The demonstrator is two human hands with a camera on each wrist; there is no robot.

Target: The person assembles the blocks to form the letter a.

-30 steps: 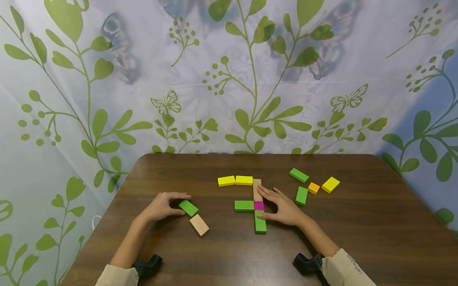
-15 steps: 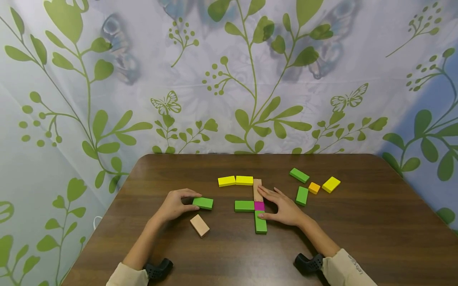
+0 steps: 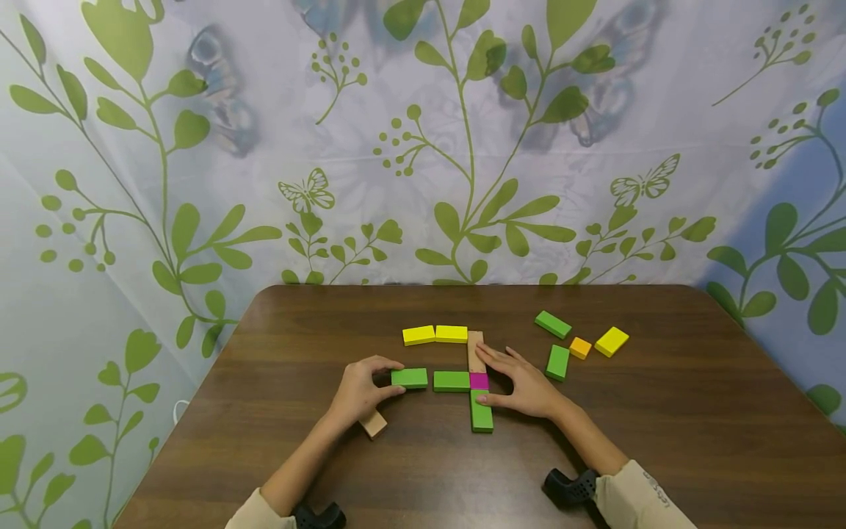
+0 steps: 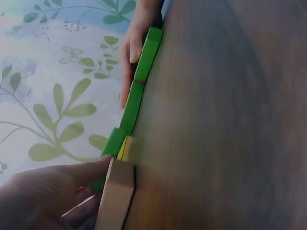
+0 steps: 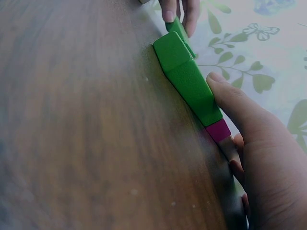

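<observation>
Green block [image 3: 409, 378] is pinched by the left hand [image 3: 359, 389]; far wooden block [image 3: 473, 358] is touched by the right hand [image 3: 530, 387], fingers spread.

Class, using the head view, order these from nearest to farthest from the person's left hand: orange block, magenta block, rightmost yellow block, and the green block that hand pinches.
1. Green block: between the left hand's thumb and fingers.
2. Magenta block: to that hand's right.
3. Orange block: farther right.
4. Rightmost yellow block: just right of the orange one.
</observation>
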